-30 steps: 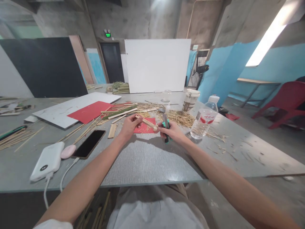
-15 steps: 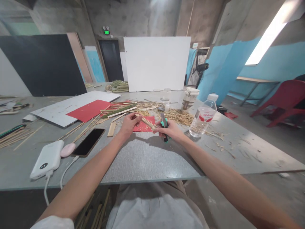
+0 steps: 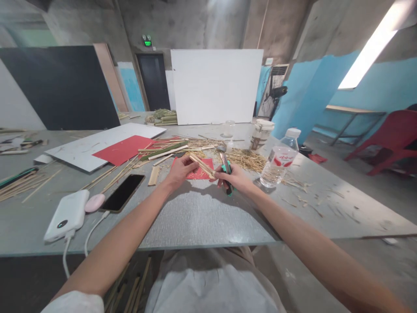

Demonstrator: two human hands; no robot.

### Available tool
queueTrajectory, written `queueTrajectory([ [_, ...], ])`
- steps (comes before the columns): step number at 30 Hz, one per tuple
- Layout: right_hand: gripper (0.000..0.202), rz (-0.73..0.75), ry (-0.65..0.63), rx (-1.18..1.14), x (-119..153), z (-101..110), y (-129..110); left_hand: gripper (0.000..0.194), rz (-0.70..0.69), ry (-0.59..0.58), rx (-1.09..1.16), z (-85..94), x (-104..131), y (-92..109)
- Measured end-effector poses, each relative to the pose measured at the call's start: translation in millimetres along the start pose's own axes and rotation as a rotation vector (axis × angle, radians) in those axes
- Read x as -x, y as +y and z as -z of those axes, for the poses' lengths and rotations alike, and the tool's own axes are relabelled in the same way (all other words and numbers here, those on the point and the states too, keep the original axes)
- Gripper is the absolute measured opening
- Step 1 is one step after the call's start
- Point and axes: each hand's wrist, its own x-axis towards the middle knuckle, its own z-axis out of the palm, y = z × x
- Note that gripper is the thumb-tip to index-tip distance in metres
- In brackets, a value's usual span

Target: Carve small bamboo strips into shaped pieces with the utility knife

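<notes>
My left hand [image 3: 182, 170] is closed, pinching the upper end of a pale bamboo strip [image 3: 202, 165] between thumb and fingers. The strip slants down to my right hand [image 3: 233, 177], whose thumb and fingertips touch its lower end. That same hand is closed around a green-and-black utility knife [image 3: 226, 168], its front end pointing away from me. Below the strip lies a small red sheet [image 3: 209, 161] sprinkled with shavings. A short flat piece of bamboo [image 3: 153, 176] rests left of my left hand.
A water bottle [image 3: 280, 158] and a paper cup [image 3: 261, 134] stand to the right, beside piled shavings [image 3: 249, 160]. Leftward lie a phone [image 3: 122, 193], a white power bank [image 3: 67, 215] with cables, a larger red sheet [image 3: 122, 150] and bamboo sticks [image 3: 166, 150]. A white board [image 3: 216, 87] stands behind.
The strip has turned slightly in my hands, showing its split lengths more plainly. The knife's front end shows further beyond my right hand. The view has shifted slightly.
</notes>
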Motion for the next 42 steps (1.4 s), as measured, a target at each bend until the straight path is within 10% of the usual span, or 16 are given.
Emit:
queueTrajectory([
  [17,0.034,0.011,0.394,0.094,-22,21,39,0.033,-0.081,0.001,-0.214,2.0,4,11],
  [33,0.028,0.588,-0.011,0.725,-15,8,27,0.027,-0.110,-0.171,-0.456,1.7,4,13],
  [42,0.048,0.766,0.146,0.986,-27,-7,37,0.028,-0.079,-0.319,-0.394,6.0,5,18],
])
